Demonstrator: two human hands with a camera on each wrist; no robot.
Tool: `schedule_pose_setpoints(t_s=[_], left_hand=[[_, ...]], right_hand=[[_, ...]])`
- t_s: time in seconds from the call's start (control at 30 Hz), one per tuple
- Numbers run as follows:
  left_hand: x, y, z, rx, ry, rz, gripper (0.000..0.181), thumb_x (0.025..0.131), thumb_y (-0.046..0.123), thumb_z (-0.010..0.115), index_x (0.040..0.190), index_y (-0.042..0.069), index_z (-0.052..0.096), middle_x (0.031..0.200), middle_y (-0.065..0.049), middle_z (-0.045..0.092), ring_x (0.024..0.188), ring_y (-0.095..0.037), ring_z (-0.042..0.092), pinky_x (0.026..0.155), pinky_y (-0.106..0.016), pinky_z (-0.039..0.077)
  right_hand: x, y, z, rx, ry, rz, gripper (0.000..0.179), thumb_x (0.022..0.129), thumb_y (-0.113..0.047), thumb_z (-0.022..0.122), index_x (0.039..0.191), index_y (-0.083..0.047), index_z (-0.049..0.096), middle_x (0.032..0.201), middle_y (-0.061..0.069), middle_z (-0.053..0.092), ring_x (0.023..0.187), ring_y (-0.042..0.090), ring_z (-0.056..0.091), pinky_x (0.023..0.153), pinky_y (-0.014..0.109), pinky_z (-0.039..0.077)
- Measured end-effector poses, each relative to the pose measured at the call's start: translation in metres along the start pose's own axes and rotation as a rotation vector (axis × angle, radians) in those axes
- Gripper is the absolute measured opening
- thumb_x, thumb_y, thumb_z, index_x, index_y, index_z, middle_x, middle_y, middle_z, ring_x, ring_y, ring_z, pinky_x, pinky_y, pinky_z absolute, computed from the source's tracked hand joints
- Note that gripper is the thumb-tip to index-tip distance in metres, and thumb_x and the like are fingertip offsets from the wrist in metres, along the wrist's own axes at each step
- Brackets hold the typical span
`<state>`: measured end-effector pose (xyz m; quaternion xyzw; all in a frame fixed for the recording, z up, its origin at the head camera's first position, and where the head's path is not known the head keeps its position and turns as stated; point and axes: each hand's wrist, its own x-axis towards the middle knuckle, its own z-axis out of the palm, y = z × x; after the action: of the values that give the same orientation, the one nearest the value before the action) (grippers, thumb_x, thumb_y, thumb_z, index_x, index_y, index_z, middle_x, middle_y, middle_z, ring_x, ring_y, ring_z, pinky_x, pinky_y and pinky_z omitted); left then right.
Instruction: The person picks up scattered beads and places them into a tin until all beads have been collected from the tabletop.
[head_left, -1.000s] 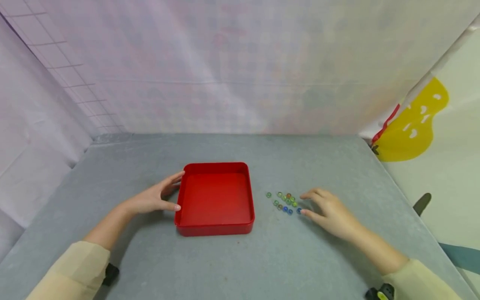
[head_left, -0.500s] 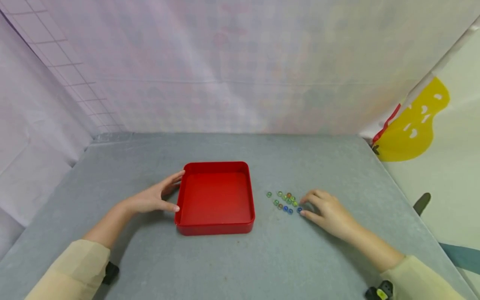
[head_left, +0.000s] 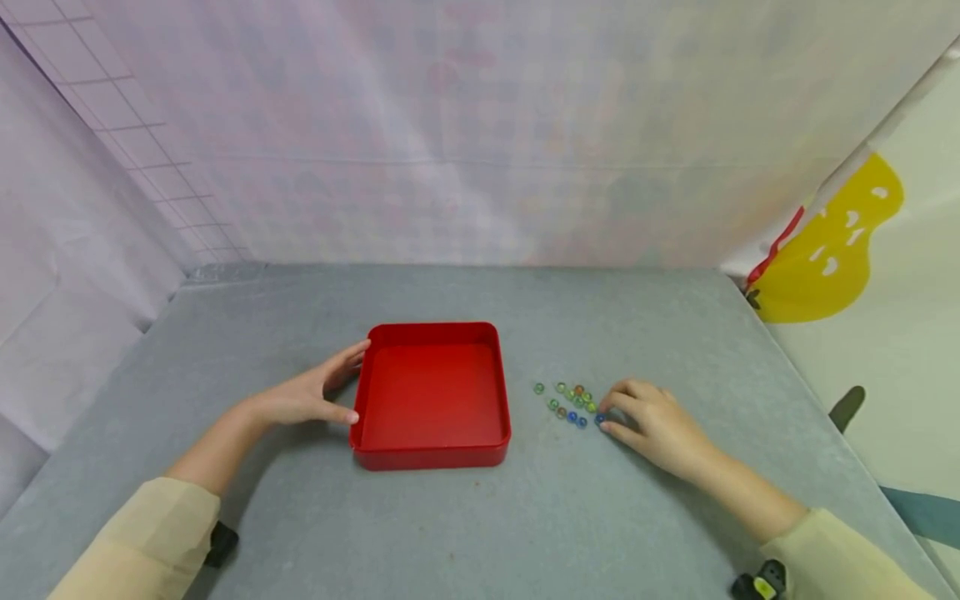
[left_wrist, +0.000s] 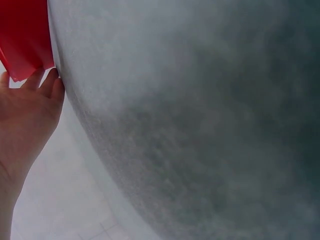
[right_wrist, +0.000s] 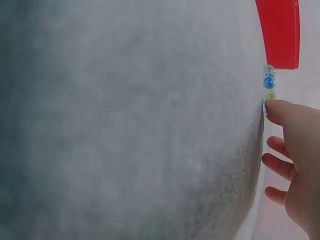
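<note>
1. On the grey desk [head_left: 420,533], near the middle of the head view, sits the red tray [head_left: 430,458]. Both wrist cams only catch a cropped chunk of it.
2. Left hand [head_left: 303,400] is up against the tray's left side, thumb and fingers spread apart and pretty straight. The lower fingers are partly hidden under the forefinger, and in the wrist view it's hard to tell where the tips end.
3. Right hand [head_left: 656,425] has a blue marble [head_left: 600,419] pinched between thumb and forefinger. From the wrist cam the thumb blocks most of it and the forefinger is out of sight behind.
4. Other marbles [head_left: 582,422] lie loose between tray and right hand, mostly greenish, plus some blue and orange-brown. They're tiny, see-through and bunched up, so no solid count from me. The right wrist view squashes them into a strip.
5. Both beige sleeves [head_left: 142,533] run off the bottom of the head view, and the black gadget [head_left: 761,582] by the right cuff gets cropped too.
</note>
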<state>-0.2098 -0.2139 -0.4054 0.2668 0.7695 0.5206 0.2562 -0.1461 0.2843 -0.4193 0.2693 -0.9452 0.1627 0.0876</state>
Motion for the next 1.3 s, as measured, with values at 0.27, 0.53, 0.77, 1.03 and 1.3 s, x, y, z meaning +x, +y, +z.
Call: schedule_pose_setpoints(t_s=[0.27,0.53,0.77,1.03,1.3], left_hand=[[-0.0004,-0.0002,-0.0007,-0.011,-0.014,-0.006,0.098,0.084,0.012,0.073,0.154,0.008,0.004,0.158,-0.018,0.007,0.142,-0.039,0.006,0.108,-0.061,0.011],[-0.0019,0.0014,0.0001,0.014,-0.009,-0.038,0.098,0.085,0.015,0.073,0.154,0.010,0.003,0.158,-0.017,0.005,0.142,-0.039,0.004,0.108,-0.062,0.012],[-0.0026,0.0030,0.0001,0.027,-0.011,-0.048,0.099,0.085,0.015,0.073,0.154,0.011,0.003,0.158,-0.018,0.004,0.142,-0.040,0.004,0.107,-0.063,0.012],[-0.0028,0.0025,-0.0004,0.016,-0.013,-0.049,0.099,0.085,0.015,0.073,0.154,0.011,0.003,0.158,-0.017,0.005,0.142,-0.039,0.004,0.107,-0.063,0.013],[-0.0023,0.0040,0.0005,0.017,-0.008,-0.058,0.099,0.085,0.016,0.073,0.155,0.012,0.003,0.158,-0.017,0.005,0.142,-0.039,0.004,0.107,-0.062,0.013]], right_hand=[[0.0008,-0.0010,-0.0009,-0.019,-0.005,-0.032,0.015,0.084,-0.019,0.076,0.096,-0.021,0.068,0.104,0.000,0.060,0.096,0.024,0.057,0.084,0.052,0.040],[0.0005,-0.0016,-0.0005,-0.037,0.003,-0.057,0.016,0.083,-0.018,0.076,0.095,-0.020,0.066,0.104,0.002,0.060,0.097,0.026,0.057,0.084,0.053,0.039],[0.0001,-0.0007,-0.0004,-0.044,0.013,-0.074,0.016,0.083,-0.018,0.077,0.094,-0.020,0.065,0.105,0.002,0.059,0.097,0.026,0.056,0.084,0.054,0.039],[0.0007,-0.0006,-0.0024,-0.050,0.025,-0.074,0.016,0.082,-0.017,0.077,0.093,-0.020,0.065,0.104,0.002,0.059,0.094,0.024,0.054,0.083,0.053,0.038],[0.0019,-0.0028,-0.0058,-0.050,0.034,-0.066,0.016,0.082,-0.018,0.076,0.093,-0.020,0.065,0.105,0.004,0.059,0.098,0.028,0.054,0.086,0.055,0.037]])
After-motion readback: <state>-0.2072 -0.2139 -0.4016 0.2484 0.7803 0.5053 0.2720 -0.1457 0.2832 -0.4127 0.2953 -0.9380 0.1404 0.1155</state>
